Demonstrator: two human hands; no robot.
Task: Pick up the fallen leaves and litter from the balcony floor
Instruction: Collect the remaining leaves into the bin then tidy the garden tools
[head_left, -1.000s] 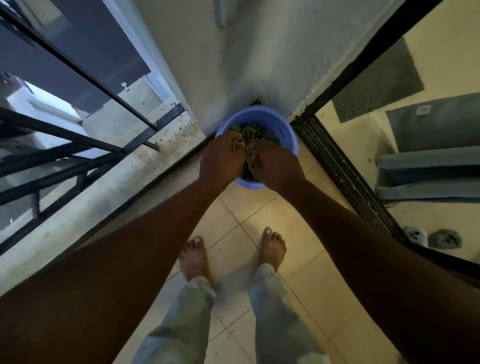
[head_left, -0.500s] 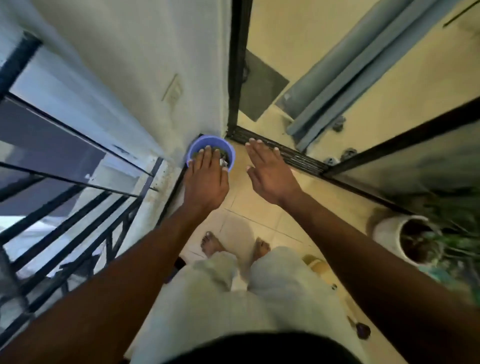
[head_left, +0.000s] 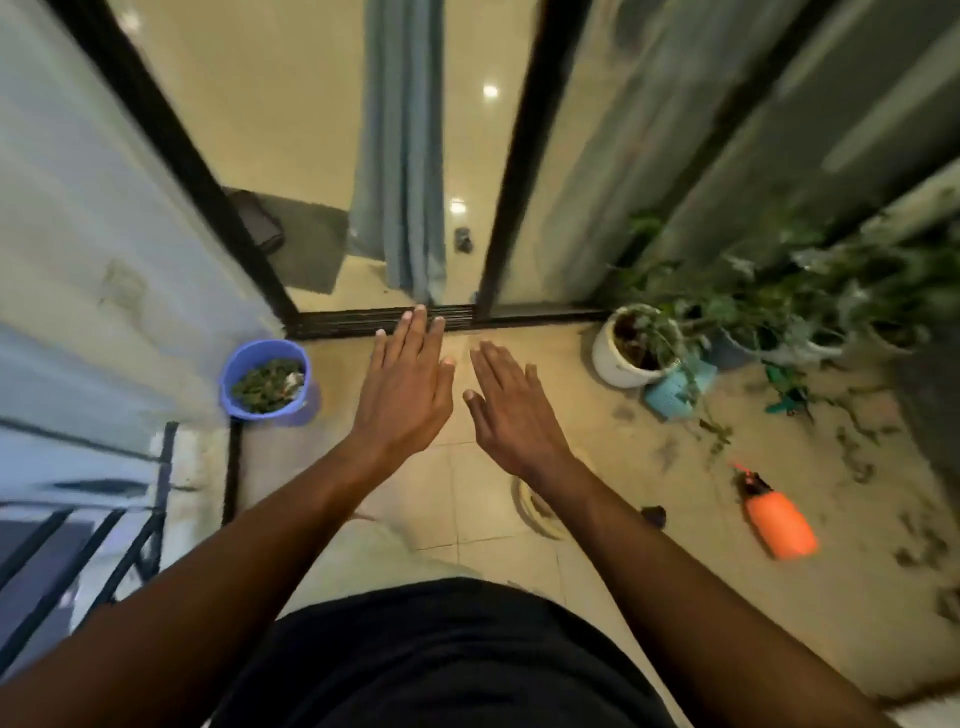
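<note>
Brown and green fallen leaves (head_left: 717, 434), likely light, limp and crumbly, lie scattered on the balcony floor (head_left: 462, 514) at right, best pinched up in small bunches, while the left hand (head_left: 405, 395) and right hand (head_left: 511, 410) hover flat, fingers straight, empty, with a part-filled blue bucket (head_left: 236, 364) at left.

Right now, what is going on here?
A person holds both hands out over the tiled floor: the left hand and the right hand are open and empty. The blue bucket by the wall holds gathered leaves. More leaf litter lies on the floor near the potted plants and the orange spray bottle.
</note>
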